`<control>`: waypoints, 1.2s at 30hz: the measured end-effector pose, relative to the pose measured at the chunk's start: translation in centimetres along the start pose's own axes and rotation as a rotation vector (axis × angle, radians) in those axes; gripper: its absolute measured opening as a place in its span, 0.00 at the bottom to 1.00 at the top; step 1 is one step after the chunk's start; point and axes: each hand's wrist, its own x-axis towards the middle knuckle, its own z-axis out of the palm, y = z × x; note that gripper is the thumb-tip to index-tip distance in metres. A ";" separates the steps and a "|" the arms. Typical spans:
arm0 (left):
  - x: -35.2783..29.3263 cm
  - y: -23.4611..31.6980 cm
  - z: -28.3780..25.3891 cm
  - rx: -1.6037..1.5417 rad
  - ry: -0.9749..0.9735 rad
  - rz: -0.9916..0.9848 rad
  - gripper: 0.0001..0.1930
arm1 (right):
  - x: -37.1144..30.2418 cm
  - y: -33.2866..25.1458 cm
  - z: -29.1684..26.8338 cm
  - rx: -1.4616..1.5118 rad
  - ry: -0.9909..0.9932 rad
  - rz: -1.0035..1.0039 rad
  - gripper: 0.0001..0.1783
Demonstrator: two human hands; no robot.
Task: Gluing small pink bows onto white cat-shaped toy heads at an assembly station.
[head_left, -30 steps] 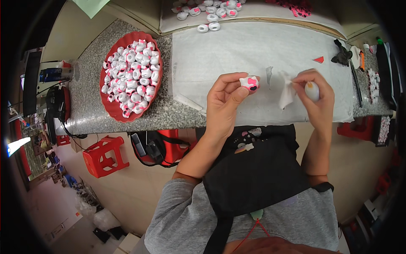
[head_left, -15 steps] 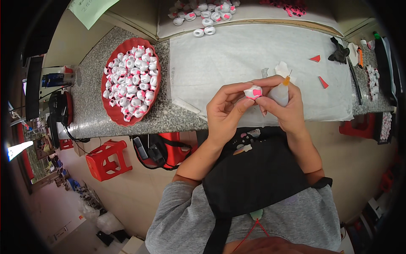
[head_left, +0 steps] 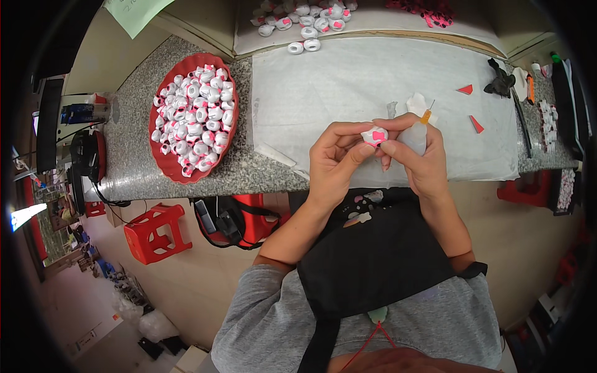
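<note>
The left hand [head_left: 333, 158] has thumb and fingers closed on a small white-and-pink piece [head_left: 375, 135], which sits between both hands. The right hand [head_left: 426, 163] pinches its other side while also clasping a bottle [head_left: 413, 140] with an orange, needle-like tip, pointing up and away from the piece.

The piece already carries a pink patch; whether it is finished I cannot tell. Well left of the grip, a red bowl [head_left: 163, 163] is heaped with similar pieces, and more lie loose on the shelf [head_left: 367, 25] beyond; which are done and which left is not clear.

The worktop's [head_left: 244, 155] near edge runs close to the wrists. Ahead and left of the grip, the white sheet [head_left: 323, 81] offers open room; just beyond the bottle lies a white scrap [head_left: 415, 101], with red scraps [head_left: 476, 124] farther right.
</note>
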 end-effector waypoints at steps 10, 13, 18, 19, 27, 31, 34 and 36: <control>0.3 -0.1 -0.5 -0.048 -0.043 -0.029 0.11 | 0.0 -0.1 0.1 0.010 0.016 0.014 0.12; 0.3 -0.1 -0.7 -0.034 -0.070 -0.006 0.12 | -0.1 -0.1 0.3 -0.013 0.008 0.015 0.13; 0.3 -0.5 -1.0 -0.001 -0.021 0.012 0.13 | 0.2 -1.7 -1.1 -0.183 0.033 0.088 0.14; 0.3 -0.4 -1.1 -0.002 -0.023 0.010 0.13 | 0.6 -1.7 -2.8 -0.606 0.107 -0.159 0.13; 0.3 0.0 -1.0 0.041 0.019 0.018 0.12 | 0.5 -0.6 -5.1 -1.242 0.220 -0.115 0.09; 0.2 0.4 -0.3 0.003 0.052 0.012 0.13 | -0.4 -0.9 -2.1 -0.701 0.152 -0.365 0.08; -0.1 0.2 -0.7 -0.017 0.052 -0.022 0.14 | -0.1 -0.3 -0.1 -0.672 0.081 -0.511 0.11; -0.1 0.2 -0.8 -0.014 0.044 -0.017 0.14 | 0.2 0.2 -0.1 -0.720 0.042 -0.602 0.12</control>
